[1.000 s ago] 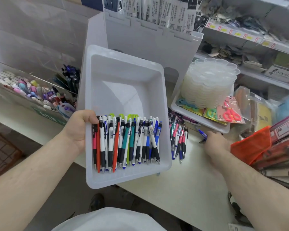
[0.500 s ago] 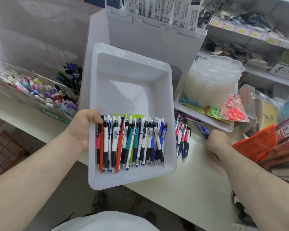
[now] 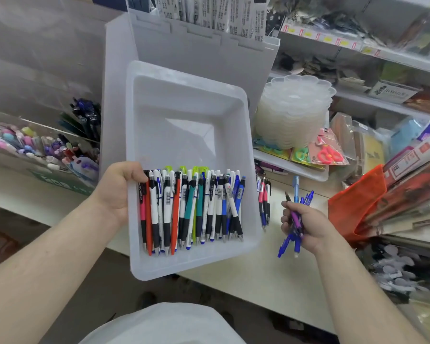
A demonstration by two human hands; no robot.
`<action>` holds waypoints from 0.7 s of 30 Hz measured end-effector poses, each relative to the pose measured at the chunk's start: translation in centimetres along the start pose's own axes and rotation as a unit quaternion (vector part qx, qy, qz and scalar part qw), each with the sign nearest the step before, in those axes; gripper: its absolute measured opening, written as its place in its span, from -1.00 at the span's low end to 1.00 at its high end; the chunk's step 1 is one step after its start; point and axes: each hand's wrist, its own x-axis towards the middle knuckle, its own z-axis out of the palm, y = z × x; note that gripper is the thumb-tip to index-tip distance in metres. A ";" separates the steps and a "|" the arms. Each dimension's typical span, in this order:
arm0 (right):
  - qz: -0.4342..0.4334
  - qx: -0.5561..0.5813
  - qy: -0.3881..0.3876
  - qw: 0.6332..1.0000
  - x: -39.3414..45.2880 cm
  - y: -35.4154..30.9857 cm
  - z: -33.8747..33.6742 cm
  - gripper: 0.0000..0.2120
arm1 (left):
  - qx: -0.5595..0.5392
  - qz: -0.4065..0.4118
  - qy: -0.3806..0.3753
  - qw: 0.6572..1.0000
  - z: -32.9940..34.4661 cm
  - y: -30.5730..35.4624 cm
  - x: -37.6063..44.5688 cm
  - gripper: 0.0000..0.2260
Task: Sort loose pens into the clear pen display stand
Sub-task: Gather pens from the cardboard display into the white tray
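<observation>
The head view shows the left hand (image 3: 117, 188) gripping the rim of a white tray (image 3: 191, 135) with a row of pens (image 3: 191, 209) along its near end, while the right hand (image 3: 305, 225) clutches a bunch of blue pens (image 3: 293, 234). A few loose pens (image 3: 264, 199) lie between the hands on the worktop (image 3: 263, 276). Judging by that, sorting seems partway; the tray overhangs the worktop edge, its far half bare.

Both bare forearms reaching forward from the lower corners. Left hand (image 3: 117, 192) turned palm inward, thumb hooked over the near left rim of a white tray (image 3: 191, 125), fingers hidden beneath it, carrying it tilted. Right hand (image 3: 305, 224) lifted clear of the counter, back of the hand facing right, fingers curled around a bunch of blue and purple pens (image 3: 294, 220).
</observation>
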 end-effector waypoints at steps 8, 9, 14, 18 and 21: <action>-0.347 -0.077 0.149 0.923 -0.7 -0.1 1.5 -0.83 | 0.023 0.011 0.024 0.999 0.9 0.0 -0.9 -0.70; -0.372 -0.087 0.157 0.911 -0.5 0.3 1.6 -0.80 | 0.024 0.009 0.024 0.999 1.1 0.0 -1.0 -0.74; -0.405 -0.087 0.183 0.892 1.3 2.2 1.7 -0.74 | 0.027 0.014 0.018 0.999 2.1 -0.2 -1.5 -0.73; -0.396 -0.109 0.206 0.888 1.9 3.5 1.4 -0.70 | 0.034 0.014 0.015 0.999 2.9 -0.3 -1.7 -0.75; -0.346 -0.117 0.222 0.904 1.8 4.2 1.2 -0.73 | 0.033 0.017 0.023 0.999 2.9 -0.6 -1.5 -0.76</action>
